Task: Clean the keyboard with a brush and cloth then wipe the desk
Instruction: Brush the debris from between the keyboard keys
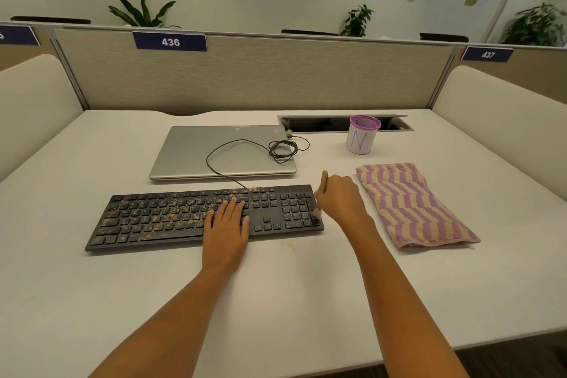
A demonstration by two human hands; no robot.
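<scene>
Keyboard [171, 218], black and full-size, lying lengthwise across the middle of a white table [92, 301], viewed from above through a head-worn camera. Tan crumbs [181, 204] scattered thickly over the left and centre keys, far fewer on the number pad at the right end. Left hand [227, 224] laid flat on the keys right of centre, palm down, fingers straight and slightly spread, wrist at the near edge of the keyboard. Right hand [339, 198] at the keyboard's right end, fingers curled tightly round a brush [324, 177]; pale wooden handle tip poking up from the top of the fist, dark bristle end below it, against the right-hand edge of the number pad. Small crumb patch [288, 244] on the bare table just in front of the keyboard, between the two forearms. Cloth [411, 205], folded, with wavy pink and beige stripes, lying just right of the right hand, apart from the keyboard, untouched. Behind the keyboard, a closed silver laptop [196, 150], with a thin black cable [233, 147] from the keyboard looped and coiled on its lid. Right of the laptop, a pink mesh cup [362, 138] wrapped in white paper marked with a blue letter N, standing at the edge of an open cable slot [322, 124] in the table. Beige partition [245, 77] along the far side, bearing a dark blue label [170, 42] reading 436. Green plants [141, 9] beyond the partition.
</scene>
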